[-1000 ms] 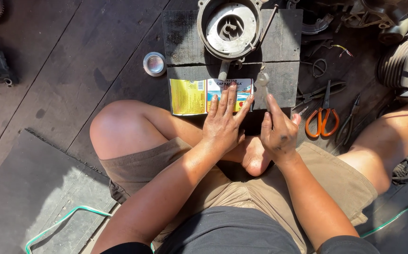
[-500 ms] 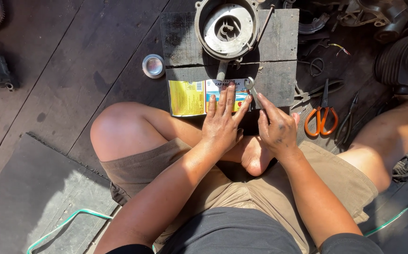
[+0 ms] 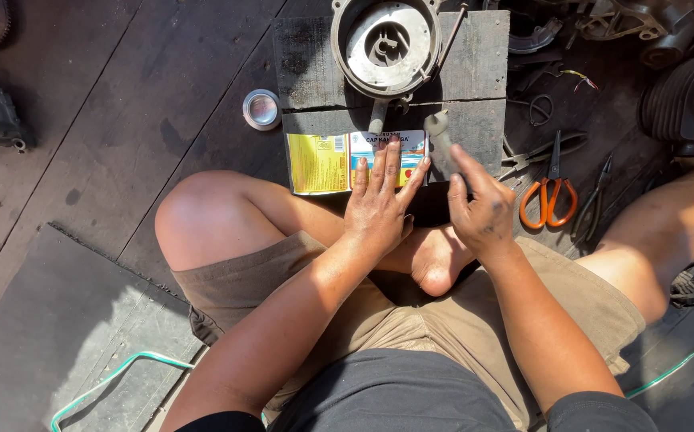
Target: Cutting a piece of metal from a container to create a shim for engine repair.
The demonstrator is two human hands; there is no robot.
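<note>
Two dark wooden boards [image 3: 475, 72] lie side by side on the floor, and one round metal engine housing [image 3: 387, 44] sits on the far one. On the near board lies one flattened yellow and blue printed tin sheet [image 3: 327, 164]. The left hand [image 3: 379, 204] presses flat on its right end, fingers spread, gripping nothing. The right hand [image 3: 483, 212] is closed around one grey metal tool [image 3: 441, 140] just beside the sheet. One pair of orange-handled scissors [image 3: 551, 188] lies to the right, one pair of pliers [image 3: 595, 200] beside them. One small round tin lid [image 3: 261, 109] lies left of the boards.
</note>
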